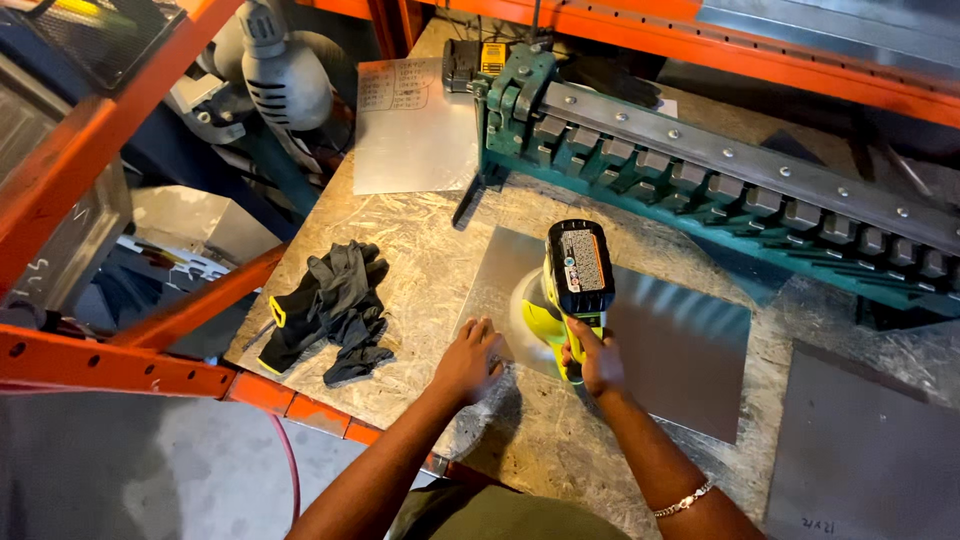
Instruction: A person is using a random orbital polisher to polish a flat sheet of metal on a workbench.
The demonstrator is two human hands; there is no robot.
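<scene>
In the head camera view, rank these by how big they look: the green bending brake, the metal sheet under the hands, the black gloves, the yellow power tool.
1. Green bending brake
2. Metal sheet
3. Black gloves and yellow power tool look about alike; not ranked.

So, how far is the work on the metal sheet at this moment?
Looks done: the metal sheet lies flat on the chipboard bench, and a dull round patch shows near its left edge. In hand: the right hand holds the yellow cordless tool on that spot, while the left hand presses the sheet's near corner. Left: most of the sheet looks untouched; the black gloves lie unused.
</scene>
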